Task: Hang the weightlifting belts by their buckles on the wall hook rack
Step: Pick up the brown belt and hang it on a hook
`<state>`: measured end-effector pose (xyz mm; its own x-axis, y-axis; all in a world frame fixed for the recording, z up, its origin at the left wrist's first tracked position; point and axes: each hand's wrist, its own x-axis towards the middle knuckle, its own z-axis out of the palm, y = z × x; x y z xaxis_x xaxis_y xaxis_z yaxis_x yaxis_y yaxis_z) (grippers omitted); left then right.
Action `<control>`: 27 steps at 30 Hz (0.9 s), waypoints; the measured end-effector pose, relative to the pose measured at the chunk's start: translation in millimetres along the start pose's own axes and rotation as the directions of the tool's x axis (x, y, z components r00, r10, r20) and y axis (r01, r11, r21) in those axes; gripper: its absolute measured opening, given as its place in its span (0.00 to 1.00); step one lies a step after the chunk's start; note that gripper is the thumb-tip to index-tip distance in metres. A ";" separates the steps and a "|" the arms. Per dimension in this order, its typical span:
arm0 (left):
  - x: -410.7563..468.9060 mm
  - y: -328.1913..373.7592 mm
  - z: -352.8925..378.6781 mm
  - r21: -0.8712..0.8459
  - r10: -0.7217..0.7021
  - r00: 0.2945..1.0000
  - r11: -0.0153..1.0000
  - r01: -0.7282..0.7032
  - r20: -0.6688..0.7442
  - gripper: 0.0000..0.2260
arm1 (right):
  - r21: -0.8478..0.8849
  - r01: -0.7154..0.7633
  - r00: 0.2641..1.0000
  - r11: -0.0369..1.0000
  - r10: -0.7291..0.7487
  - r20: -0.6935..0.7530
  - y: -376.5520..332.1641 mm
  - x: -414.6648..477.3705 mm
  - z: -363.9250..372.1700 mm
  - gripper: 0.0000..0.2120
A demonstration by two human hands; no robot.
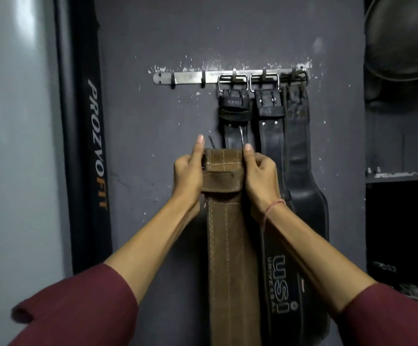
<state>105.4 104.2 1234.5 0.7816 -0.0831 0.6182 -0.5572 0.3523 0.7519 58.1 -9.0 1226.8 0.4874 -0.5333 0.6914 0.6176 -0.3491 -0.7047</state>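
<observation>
Three black belts (270, 136) already hang by their metal buckles from the hooks at the right end of the rack (188, 78). The two hooks (203, 79) toward its left end are bare. A fourth, the brown belt (230, 245), is held upright against the wall (140, 136) below the rack, with its top well short of the hooks and partly in front of the leftmost black belt.

The left hand (189, 176) grips the belt's left edge near the top, thumb straight up and fingers curled behind. The right hand (260, 176) clamps the right edge the same way, thumb pressed on the stitched flap. The buckle itself is mostly hidden behind the folded end, so its angle cannot be told.

The likely trouble lies in the lift. Raised straight up, the brown belt would probably rub or catch the neighbouring black belt and could nudge its buckle off its hook. It seems to need shifting left toward a free hook. Letting go before the hook passes fully through the buckle frame would drop this long, heavy-looking strap.
</observation>
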 end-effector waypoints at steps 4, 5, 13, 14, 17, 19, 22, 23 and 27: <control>69.4 24.0 11.3 0.319 0.256 0.965 0.920 -0.228 -0.048 0.20 | -0.007 0.121 0.991 0.993 -0.121 0.057 -12.9 63.5 24.3 0.24; 84.5 28.0 13.0 0.378 0.304 0.951 0.889 -0.259 -0.064 0.19 | -0.017 0.150 0.986 0.988 -0.149 0.073 -17.4 79.8 30.8 0.19; 177.0 58.6 32.7 0.585 0.532 0.827 0.735 -0.344 -0.182 0.21 | -0.103 0.314 0.949 0.944 -0.316 -0.002 -47.6 171.5 74.9 0.16; 184.6 59.3 34.5 0.595 0.540 0.819 0.728 -0.341 -0.193 0.21 | -0.130 0.319 0.946 0.939 -0.323 -0.007 -48.6 180.0 77.4 0.16; 204.7 60.2 40.6 0.644 0.543 0.819 0.697 -0.316 -0.187 0.22 | -0.168 0.265 0.962 0.949 -0.271 -0.014 -46.8 199.4 82.5 0.19; 215.6 59.8 42.6 0.642 0.534 0.822 0.704 -0.302 -0.199 0.21 | -0.177 0.239 0.970 0.955 -0.245 -0.009 -47.1 205.3 84.9 0.20; 229.3 58.0 42.7 0.621 0.523 0.825 0.724 -0.299 -0.213 0.20 | -0.191 0.251 0.967 0.949 -0.256 -0.006 -50.8 209.3 86.8 0.20; 232.2 58.2 42.9 0.619 0.512 0.831 0.731 -0.288 -0.218 0.20 | -0.190 0.254 0.966 0.949 -0.259 -0.004 -52.8 210.2 87.2 0.18; 241.8 59.2 44.5 0.585 0.450 0.851 0.779 -0.226 -0.270 0.21 | -0.198 0.223 0.974 0.955 -0.226 0.006 -57.4 211.7 87.8 0.16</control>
<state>248.9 63.5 1438.6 0.4907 0.3392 0.8026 -0.7745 -0.2521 0.5801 180.0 -34.2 1427.7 0.3389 -0.4360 0.8337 0.5762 -0.6043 -0.5502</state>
